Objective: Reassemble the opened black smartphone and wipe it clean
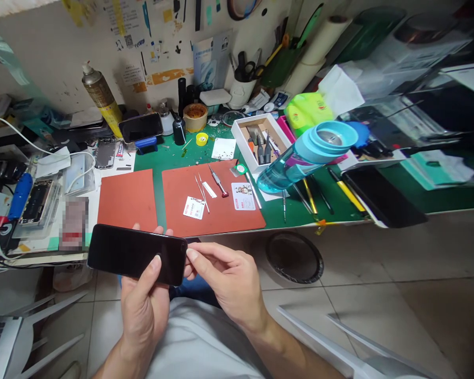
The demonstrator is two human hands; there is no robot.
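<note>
A black smartphone (136, 253), its screen dark and facing up, is held above my lap in front of the table edge. My left hand (144, 305) grips it from below, with the thumb on the glass and fingertips showing past the far edge. At the phone's right end my right hand (229, 279) pinches the edge with thumb and index finger; whether something small sits between them is hidden. Beyond the phone, tweezers (201, 193), a small screwdriver (218, 181) and two printed cards (194, 208) lie on a brown mat (174, 223).
A blue water bottle (290, 163) stands beside a white tool box (243, 131). Further right lies a black flat panel (383, 197). A spray can (100, 97) and a propped phone (141, 128) stand at the back left. A round bin (319, 268) is on the floor.
</note>
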